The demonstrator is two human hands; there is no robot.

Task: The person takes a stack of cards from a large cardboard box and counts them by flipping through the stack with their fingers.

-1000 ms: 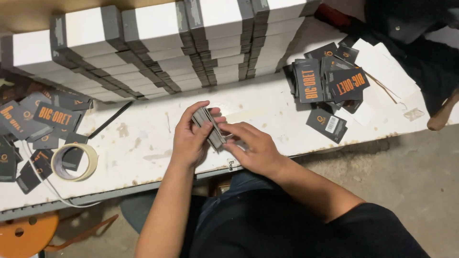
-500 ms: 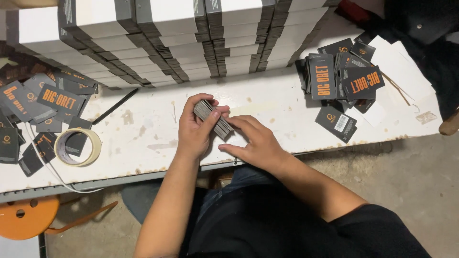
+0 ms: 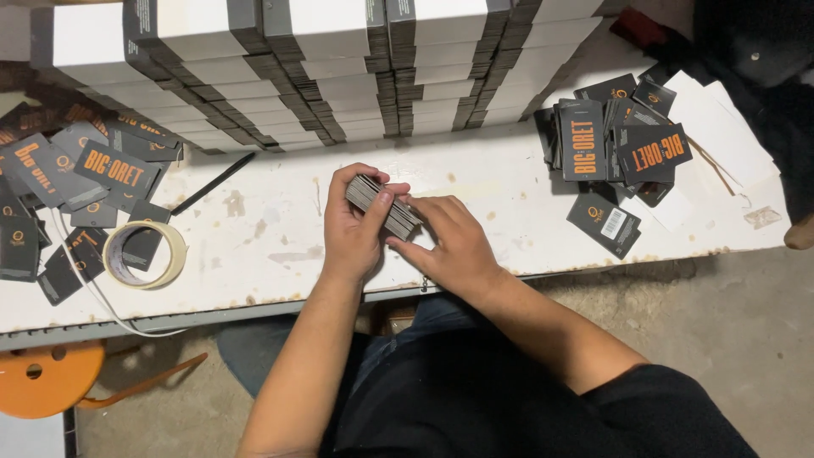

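My left hand (image 3: pixel 354 227) is closed around a thick stack of dark grey cards (image 3: pixel 383 206), held on edge just above the white table (image 3: pixel 280 246). My right hand (image 3: pixel 449 242) presses against the stack's right end, its fingers along the card edges. Both hands sit near the table's front edge, in the middle.
Rows of stacked white and grey boxes (image 3: pixel 339 68) fill the back of the table. Loose dark tags with orange print lie at the left (image 3: pixel 76 178) and right (image 3: pixel 615 153). A tape roll (image 3: pixel 144 254) and a black pen (image 3: pixel 212 184) lie at the left. An orange stool (image 3: pixel 51 377) stands below.
The view has shifted slightly, and my hands with the card stack stay in the same place on the table. My fingers have shifted a little on the stack.
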